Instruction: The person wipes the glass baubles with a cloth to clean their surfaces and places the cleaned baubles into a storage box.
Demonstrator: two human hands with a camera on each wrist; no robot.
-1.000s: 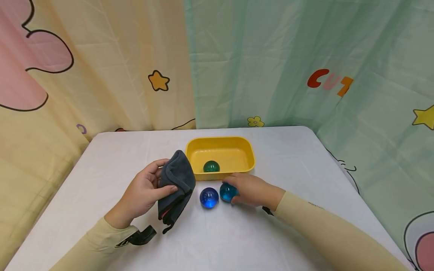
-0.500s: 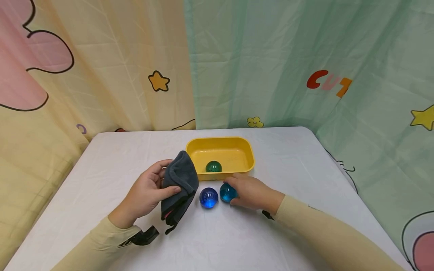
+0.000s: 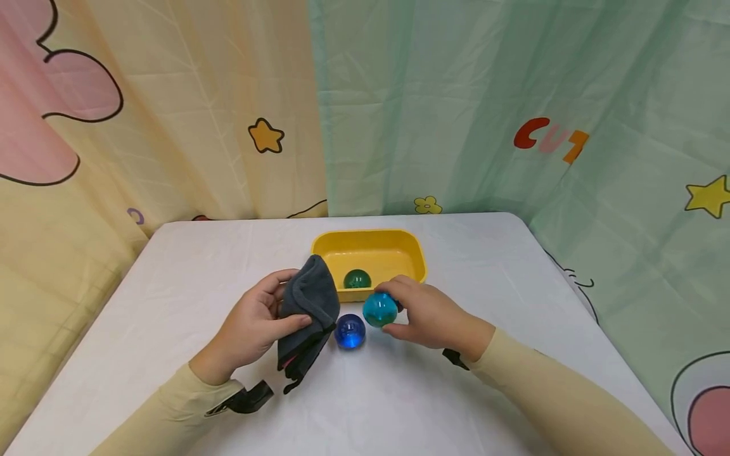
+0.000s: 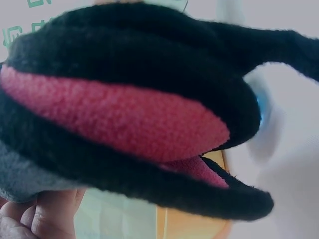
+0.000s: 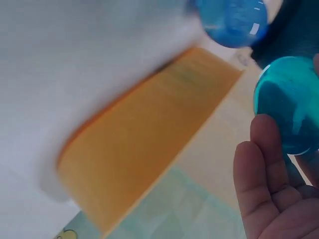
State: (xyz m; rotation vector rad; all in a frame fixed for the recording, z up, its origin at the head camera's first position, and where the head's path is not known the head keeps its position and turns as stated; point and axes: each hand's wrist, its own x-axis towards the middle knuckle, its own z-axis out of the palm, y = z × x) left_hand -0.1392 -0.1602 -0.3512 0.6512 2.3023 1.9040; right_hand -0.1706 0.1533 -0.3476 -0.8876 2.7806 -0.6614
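My left hand (image 3: 256, 323) grips a folded grey cloth (image 3: 310, 294) with dark edging, its thumb on the near side. Pink fabric (image 4: 119, 117) shows between the cloth's black borders in the left wrist view. My right hand (image 3: 430, 313) holds a clear turquoise ball (image 3: 379, 310) between thumb and fingers, lifted off the table just in front of the tray. On the table between the hands lies a dark blue clear ball (image 3: 350, 331), close to the cloth. A green ball (image 3: 357, 279) rests inside the yellow tray (image 3: 399, 235), by its near wall.
A white cloth covers the table (image 3: 473, 253). Printed curtains (image 3: 456, 101) hang behind it and along both sides. Black wrist straps or mounts (image 3: 248, 399) show at the sleeves.
My right hand has raised the turquoise ball from the table and tilted it toward the cloth. My left hand has moved a little right with the cloth, nearer the balls.
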